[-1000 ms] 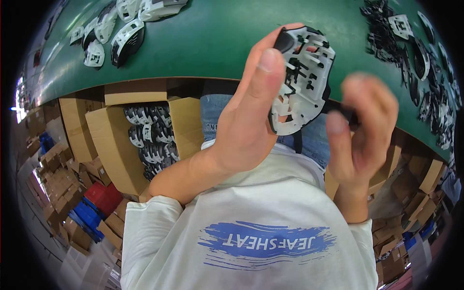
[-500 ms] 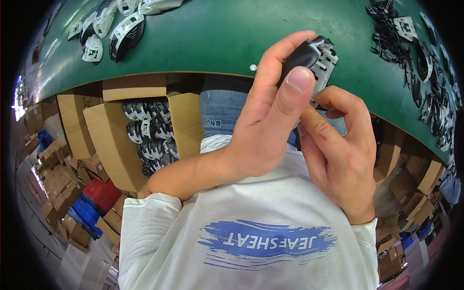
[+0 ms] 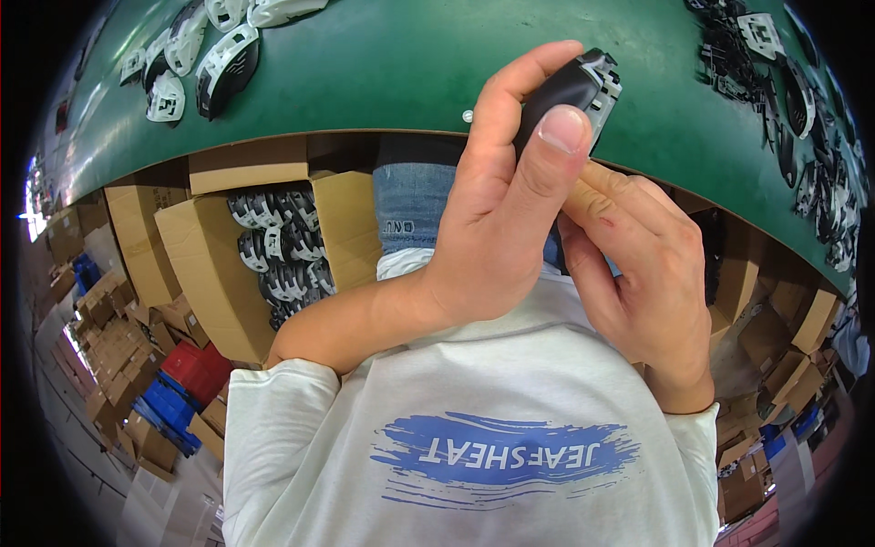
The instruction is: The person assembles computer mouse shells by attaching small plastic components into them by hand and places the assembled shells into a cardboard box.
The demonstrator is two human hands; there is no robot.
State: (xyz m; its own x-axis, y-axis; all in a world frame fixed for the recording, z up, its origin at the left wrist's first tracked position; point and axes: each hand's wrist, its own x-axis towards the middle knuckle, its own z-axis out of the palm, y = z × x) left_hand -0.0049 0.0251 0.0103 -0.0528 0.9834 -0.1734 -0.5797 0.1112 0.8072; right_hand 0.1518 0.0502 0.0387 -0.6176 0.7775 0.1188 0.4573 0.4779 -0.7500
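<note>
Both hands were up in front of the torso, nr the tabletop edge: the L hand gripped a blk/wht plastic shell btwn thumb & fingers, and the R hand had its fingers bunched at the shell's lower end, partly behind the L thumb; couldn't tell if it pinched anything. Shell was held tilted, smooth blk side toward the L palm, wht ribbed side facing R, over the tabletop's near edge. A small wht disc lay on the green surface just L of the shell. Finished-looking or not, couldn't tell, but more blk/wht shells sat upper L, & a heap of dark parts upper R, w/ one wht frame beside it. Below the tabletop, on the L, an open cardboard box held stacked blk/wht pcs; red bin & blue bins stood farther L.
</note>
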